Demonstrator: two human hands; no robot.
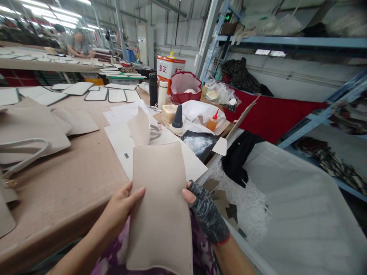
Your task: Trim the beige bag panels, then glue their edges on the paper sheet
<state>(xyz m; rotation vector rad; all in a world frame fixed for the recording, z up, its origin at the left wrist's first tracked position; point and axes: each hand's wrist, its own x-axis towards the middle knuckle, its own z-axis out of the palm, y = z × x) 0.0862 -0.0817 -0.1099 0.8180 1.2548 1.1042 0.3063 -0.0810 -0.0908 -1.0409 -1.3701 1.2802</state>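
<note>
I hold a beige leather panel (160, 202) upright in front of me, over the near edge of the worktable (71, 191). My left hand (120, 210), bare, grips its left edge with thumb on the front. My right hand (200, 210), in a grey patterned fingerless glove, pinches its right edge. A curled beige piece (140, 126) lies on white paper sheets (120, 141) just beyond the panel.
Beige bag parts and handles (31, 141) lie on the left. Cut panels (97, 94) line the far table. Bottles (153, 89), a red basket (185, 86), a glue nozzle (177, 117) and an orange dropper (212, 122) stand behind. A clear bin of scraps (286, 214) sits right, below blue shelving (315, 122). A person works far left.
</note>
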